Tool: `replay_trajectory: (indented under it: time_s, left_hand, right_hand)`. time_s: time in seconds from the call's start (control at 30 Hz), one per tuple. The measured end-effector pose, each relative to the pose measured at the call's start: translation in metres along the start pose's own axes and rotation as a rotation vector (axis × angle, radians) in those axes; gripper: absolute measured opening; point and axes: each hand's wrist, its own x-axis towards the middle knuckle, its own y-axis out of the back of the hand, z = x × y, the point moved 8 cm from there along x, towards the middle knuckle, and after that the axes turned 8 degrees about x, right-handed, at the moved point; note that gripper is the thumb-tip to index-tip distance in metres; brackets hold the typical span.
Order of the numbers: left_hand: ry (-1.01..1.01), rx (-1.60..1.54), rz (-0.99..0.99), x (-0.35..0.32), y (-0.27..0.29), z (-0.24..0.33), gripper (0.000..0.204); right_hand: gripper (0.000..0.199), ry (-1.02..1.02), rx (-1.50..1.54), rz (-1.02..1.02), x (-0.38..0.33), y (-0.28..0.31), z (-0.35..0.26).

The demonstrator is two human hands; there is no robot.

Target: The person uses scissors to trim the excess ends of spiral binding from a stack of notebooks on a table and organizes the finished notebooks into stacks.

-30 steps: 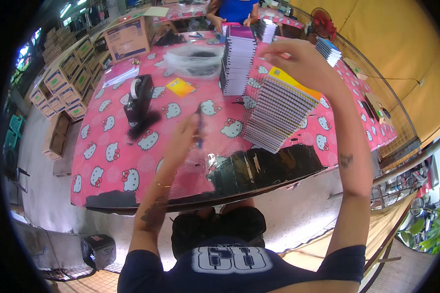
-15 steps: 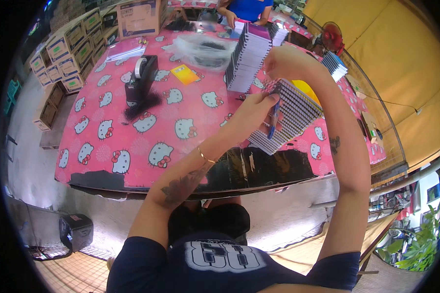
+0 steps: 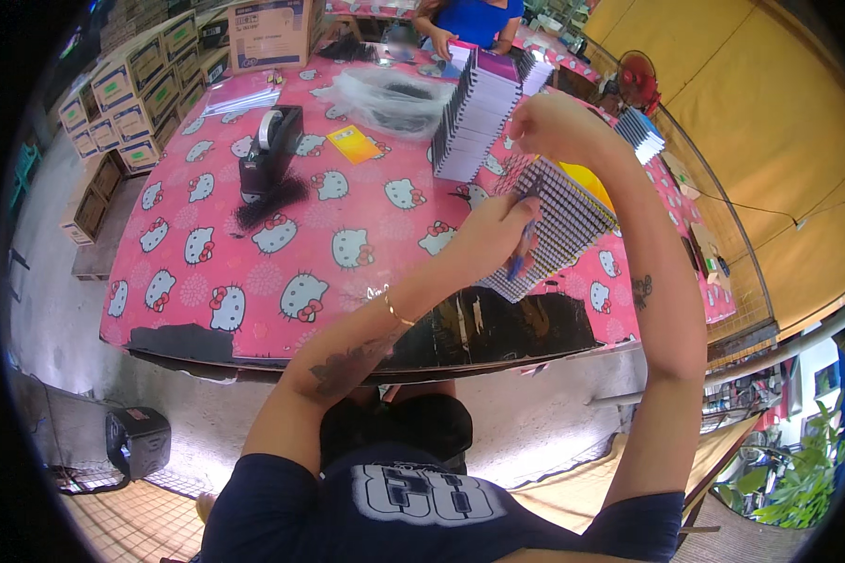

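My left hand [image 3: 502, 230] is closed round a slim blue tool [image 3: 519, 258], perhaps a cutter; its exact kind is blurred. The tool is over a stack of coil-bound notebooks [image 3: 573, 225], whose dark coils show in close rows. At the far end of that stack, my right hand [image 3: 546, 122] hovers with bent fingers pressed together; whatever they pinch is too small to make out. A yellow cover [image 3: 587, 183] shows beneath my right forearm. Just left of my right hand rises a tall pile of bound notebooks [image 3: 479, 122] with a purple cover on top.
On the pink cat-patterned table [image 3: 253, 281] are a black tape dispenser [image 3: 270, 155], black coils [image 3: 272, 206], a yellow card [image 3: 354, 144] and a clear plastic bag [image 3: 385, 98]. Cartons [image 3: 141, 94] stand at the left. Across the table, a person in blue [image 3: 474, 23] handles notebooks.
My left hand has turned slightly, and the blue tool has shifted a little over the coils. My right hand stays close to the same spot. The whole view has shifted slightly.
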Motion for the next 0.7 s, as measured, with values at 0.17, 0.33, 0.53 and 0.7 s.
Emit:
replay_trajectory:
  time_s: [0.17, 0.33, 0.53, 0.7]
  left_hand:
    - [0.085, -0.101, 0.081, 0.004, 0.008, -0.007, 0.040]
    - [0.062, -0.102, 0.068, 0.011, 0.011, -0.005, 0.037]
    - [0.014, -0.017, 0.063, 0.003, 0.009, -0.011, 0.035]
    - [0.085, -0.077, 0.087, -0.001, 0.011, -0.015, 0.038]
  right_hand:
    - [0.023, 0.079, -0.095, -0.022, 0.005, -0.007, -0.008]
    - [0.022, 0.031, -0.126, -0.124, 0.004, -0.014, -0.010]
    - [0.018, -0.007, -0.084, -0.103, 0.005, -0.017, -0.001]
    - [0.018, 0.205, -0.120, 0.064, 0.004, -0.018, -0.008]
